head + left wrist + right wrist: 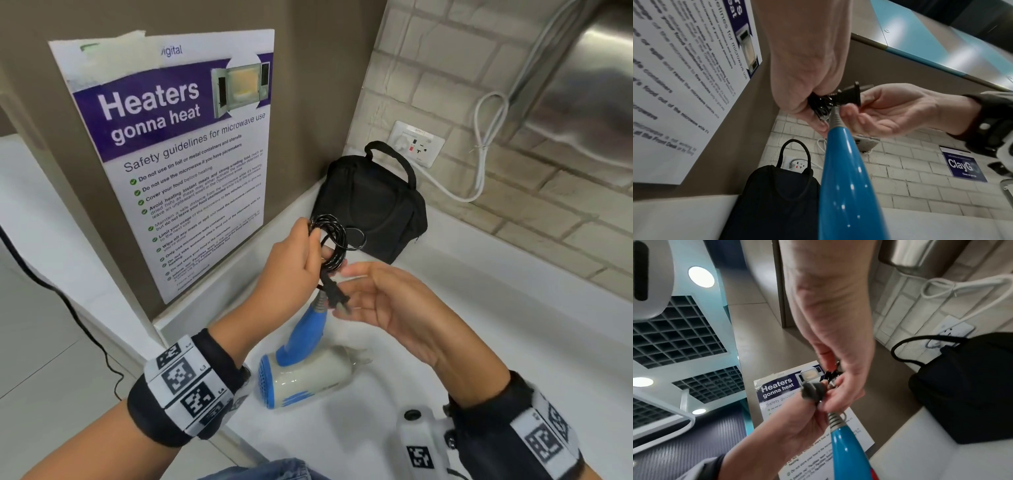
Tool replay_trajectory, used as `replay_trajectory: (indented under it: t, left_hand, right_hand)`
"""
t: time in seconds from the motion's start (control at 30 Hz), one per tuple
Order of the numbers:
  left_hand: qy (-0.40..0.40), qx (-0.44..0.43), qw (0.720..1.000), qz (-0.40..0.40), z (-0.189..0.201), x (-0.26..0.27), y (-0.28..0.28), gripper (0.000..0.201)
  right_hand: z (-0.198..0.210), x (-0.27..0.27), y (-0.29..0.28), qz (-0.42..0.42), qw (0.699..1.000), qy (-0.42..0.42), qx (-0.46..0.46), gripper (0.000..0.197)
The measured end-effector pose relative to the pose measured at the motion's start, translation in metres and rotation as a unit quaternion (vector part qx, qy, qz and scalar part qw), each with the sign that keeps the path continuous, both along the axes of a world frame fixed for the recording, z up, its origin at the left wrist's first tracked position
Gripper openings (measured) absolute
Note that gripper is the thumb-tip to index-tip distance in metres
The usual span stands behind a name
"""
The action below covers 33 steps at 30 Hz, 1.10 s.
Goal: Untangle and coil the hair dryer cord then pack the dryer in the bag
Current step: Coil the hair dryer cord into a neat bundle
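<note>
My left hand grips the black cord, which is wound into a small coil above the fist. The black plug hangs from the coil just below that hand. My right hand is beside the plug with relaxed, spread fingers and holds nothing. Under both hands is the white and blue hair dryer, its blue handle pointing up at them. The black bag stands closed against the wall behind the coil. The right wrist view shows the plug blurred.
White counter runs to the right along a brick-tile wall. A wall socket with a white cable sits behind the bag. A microwave safety poster hangs on the left panel. A steel appliance is at upper right.
</note>
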<state>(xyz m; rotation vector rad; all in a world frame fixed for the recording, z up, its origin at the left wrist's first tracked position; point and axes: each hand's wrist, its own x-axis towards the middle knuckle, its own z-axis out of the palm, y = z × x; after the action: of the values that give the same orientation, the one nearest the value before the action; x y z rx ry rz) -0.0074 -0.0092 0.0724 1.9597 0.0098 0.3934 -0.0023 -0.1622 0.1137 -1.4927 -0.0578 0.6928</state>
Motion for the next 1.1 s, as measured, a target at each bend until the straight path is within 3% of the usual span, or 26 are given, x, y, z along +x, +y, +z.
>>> replay_trajectory:
  t: [0.07, 0.23, 0.4, 0.53, 0.67, 0.83, 1.0, 1.1]
  left_hand:
    - [-0.004, 0.036, 0.999, 0.013, 0.001, -0.001, 0.0, 0.021]
    - [0.005, 0.044, 0.999, 0.01, 0.003, -0.002, -0.001, 0.023]
    - [0.014, 0.012, 1.0, -0.006, 0.001, -0.004, 0.001, 0.022]
    - [0.004, 0.042, 0.999, -0.013, 0.0, -0.005, 0.003, 0.024]
    - [0.026, 0.011, 0.999, -0.024, -0.003, -0.001, 0.009, 0.026]
    - [0.056, -0.115, 0.991, -0.044, 0.0, 0.001, 0.015, 0.033]
    - [0.071, -0.11, 0.988, -0.08, 0.006, -0.004, 0.008, 0.033]
    - [0.073, -0.088, 0.991, -0.072, 0.004, -0.005, 0.006, 0.031]
  right_hand:
    - [0.0, 0.004, 0.005, -0.039, 0.997, -0.058, -0.043, 0.012]
    - [-0.002, 0.006, 0.015, -0.05, 0.949, -0.261, -0.17, 0.041]
    - [-0.001, 0.0, 0.02, 0.052, 0.973, -0.183, -0.13, 0.084]
    - [-0.002, 0.004, 0.017, 0.061, 0.956, -0.219, -0.183, 0.092]
    - [0.005, 0.002, 0.01, 0.104, 0.918, -0.269, -0.273, 0.07]
    - [0.017, 0.006, -0.002, -0.002, 0.936, -0.261, -0.235, 0.032]
    - [0.012, 0.011, 0.0, 0.026, 0.886, -0.359, -0.293, 0.022]
    - [0.01, 0.014, 0.002, 0.034, 0.878, -0.367, -0.305, 0.011]
